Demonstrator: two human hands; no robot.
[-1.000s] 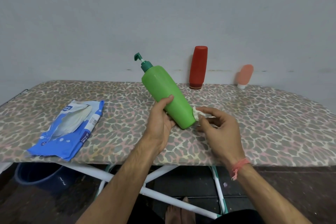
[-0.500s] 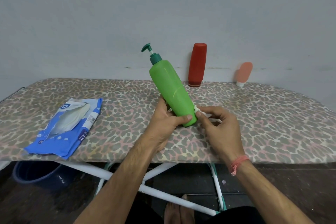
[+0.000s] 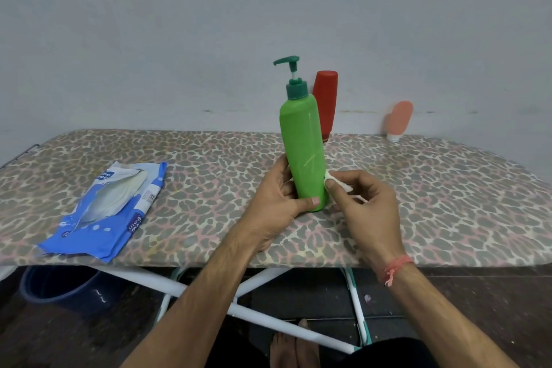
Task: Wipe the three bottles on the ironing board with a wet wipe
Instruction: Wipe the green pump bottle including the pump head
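A green pump bottle (image 3: 301, 140) stands nearly upright near the middle of the leopard-print ironing board (image 3: 448, 203). My left hand (image 3: 277, 200) grips its lower part, thumb across the base. My right hand (image 3: 364, 203) pinches a small white wet wipe (image 3: 336, 181) against the bottle's lower right side. A red bottle (image 3: 326, 104) stands upside down on its cap against the wall, partly behind the green one. A small pink tube (image 3: 400, 119) leans on the wall further right.
A blue wet-wipe packet (image 3: 104, 212), open, lies on the board's left part. Under the board are white crossed legs (image 3: 268, 320), a dark blue bucket (image 3: 59, 287) at the left, and a bare foot on the dark floor.
The green bottle has swung from leaning left to nearly upright. My left hand's grip shifted lower, and the right hand kept the wipe at the bottle's base.
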